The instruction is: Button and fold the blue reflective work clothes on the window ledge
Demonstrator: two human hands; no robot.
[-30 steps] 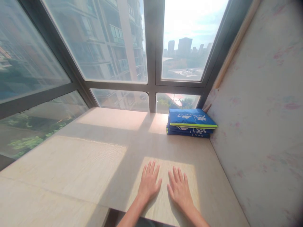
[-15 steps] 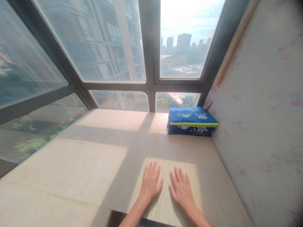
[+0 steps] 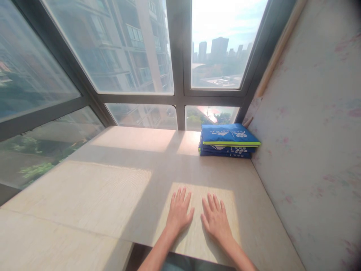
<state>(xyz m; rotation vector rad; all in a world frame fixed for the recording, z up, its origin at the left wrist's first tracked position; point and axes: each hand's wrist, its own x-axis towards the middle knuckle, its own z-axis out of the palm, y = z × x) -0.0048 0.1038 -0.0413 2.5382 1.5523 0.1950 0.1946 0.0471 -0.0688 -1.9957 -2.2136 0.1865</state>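
Observation:
My left hand [image 3: 179,210] lies palm down on the pale wood-grain desktop [image 3: 113,203], its fingers stretched and slightly spread. Beside it, a short gap to the right, my right hand [image 3: 216,218] rests flat in the same way. Neither holds anything. Both are in a sunlit patch near the front edge. Beyond them, at the back right, sits a stack of folded blue fabric items [image 3: 229,140] with white print and a bright yellow-green edge; what kind they are I cannot tell.
Grey-framed windows [image 3: 179,98] run along the back and left side of the desktop. A wall with faded floral paper [image 3: 310,158] bounds the right. At the front, a dark recess [image 3: 138,256] opens below the desktop's edge, left of my forearms.
The whole view has shifted slightly, so the desktop, stack and window frames sit a little higher. Both hands stay flat in the same place on the desktop.

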